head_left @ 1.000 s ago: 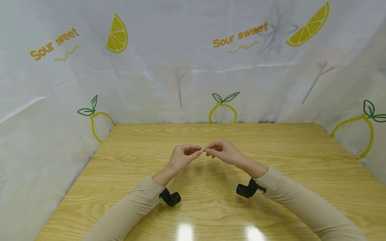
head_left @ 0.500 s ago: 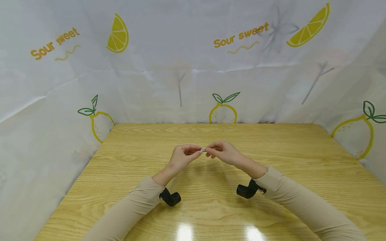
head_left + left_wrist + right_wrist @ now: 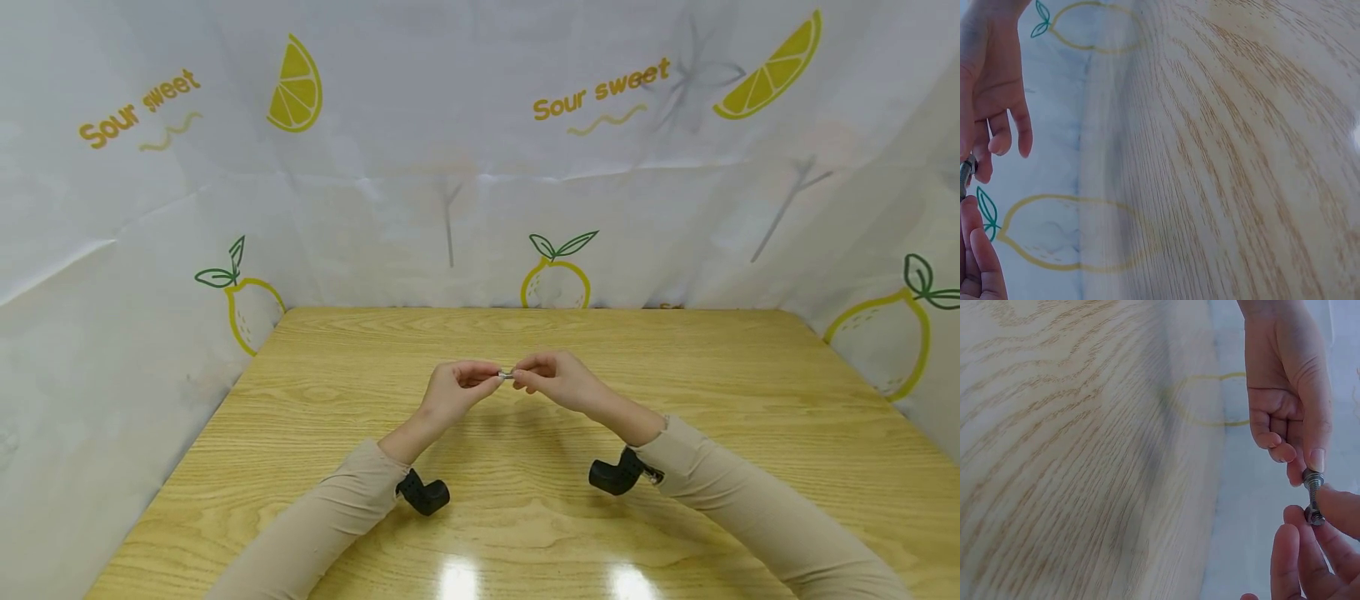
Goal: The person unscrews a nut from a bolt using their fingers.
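Note:
A small metal bolt bridges the two hands, raised over the wooden table. My left hand pinches its ringed upper end, as seen in the right wrist view, between thumb and fingertips. At the other end of the thread a metal nut sits between the thumb and fingers of my right hand. The threaded shank shows between the two sets of fingertips. In the left wrist view only a piece of the bolt appears, at the left edge.
Under both arms spreads a wood-grain table. A white cloth printed with lemons hangs behind it and along the sides. Black wrist mounts stick out beneath the beige sleeves.
My right fingertips have shifted very slightly to the right, and a little more metal shows between the hands. My left hand holds its place.

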`<move>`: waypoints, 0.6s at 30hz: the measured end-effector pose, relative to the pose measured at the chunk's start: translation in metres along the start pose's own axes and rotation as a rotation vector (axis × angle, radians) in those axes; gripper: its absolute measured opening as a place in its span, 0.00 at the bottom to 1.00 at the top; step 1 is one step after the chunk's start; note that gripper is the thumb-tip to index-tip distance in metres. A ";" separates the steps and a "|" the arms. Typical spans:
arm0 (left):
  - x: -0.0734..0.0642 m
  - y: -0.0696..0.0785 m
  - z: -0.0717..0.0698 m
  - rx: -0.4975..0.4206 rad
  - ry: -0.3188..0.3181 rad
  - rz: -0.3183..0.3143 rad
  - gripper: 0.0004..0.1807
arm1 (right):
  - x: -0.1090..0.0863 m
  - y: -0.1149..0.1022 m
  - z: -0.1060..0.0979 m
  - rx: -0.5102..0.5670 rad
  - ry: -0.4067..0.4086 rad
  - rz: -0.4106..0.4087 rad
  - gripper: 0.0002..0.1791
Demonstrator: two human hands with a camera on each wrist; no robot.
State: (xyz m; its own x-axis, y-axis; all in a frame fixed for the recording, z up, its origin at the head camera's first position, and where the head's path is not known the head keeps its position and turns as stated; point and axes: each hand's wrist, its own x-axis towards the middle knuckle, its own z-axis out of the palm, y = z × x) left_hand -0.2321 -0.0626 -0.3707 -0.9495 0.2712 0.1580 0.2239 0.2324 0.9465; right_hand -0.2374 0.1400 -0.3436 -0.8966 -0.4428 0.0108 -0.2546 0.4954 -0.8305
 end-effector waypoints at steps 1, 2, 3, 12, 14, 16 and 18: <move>0.000 0.000 0.000 -0.004 0.001 -0.006 0.13 | 0.000 0.000 0.000 0.000 0.006 -0.010 0.16; 0.000 0.000 0.000 -0.007 0.002 -0.012 0.13 | 0.000 0.000 0.000 0.004 0.012 -0.021 0.16; 0.000 -0.001 0.000 -0.010 0.003 -0.017 0.12 | -0.001 0.000 0.000 0.009 0.017 -0.030 0.15; 0.000 0.000 0.001 0.000 0.002 -0.003 0.12 | 0.001 0.000 -0.001 0.004 -0.007 -0.025 0.21; 0.000 0.000 0.001 0.002 0.002 0.000 0.13 | 0.002 0.001 -0.001 -0.006 -0.015 -0.013 0.20; 0.000 0.000 0.001 -0.003 0.005 -0.012 0.13 | 0.002 0.002 -0.001 -0.002 -0.014 -0.006 0.18; 0.000 -0.001 0.002 -0.004 0.010 -0.023 0.12 | 0.001 0.002 -0.001 0.001 -0.005 -0.019 0.16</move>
State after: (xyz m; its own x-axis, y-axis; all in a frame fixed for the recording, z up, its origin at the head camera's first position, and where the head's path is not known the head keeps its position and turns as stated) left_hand -0.2323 -0.0612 -0.3719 -0.9564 0.2568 0.1391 0.2013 0.2343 0.9511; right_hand -0.2390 0.1415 -0.3451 -0.8898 -0.4556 0.0238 -0.2712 0.4862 -0.8307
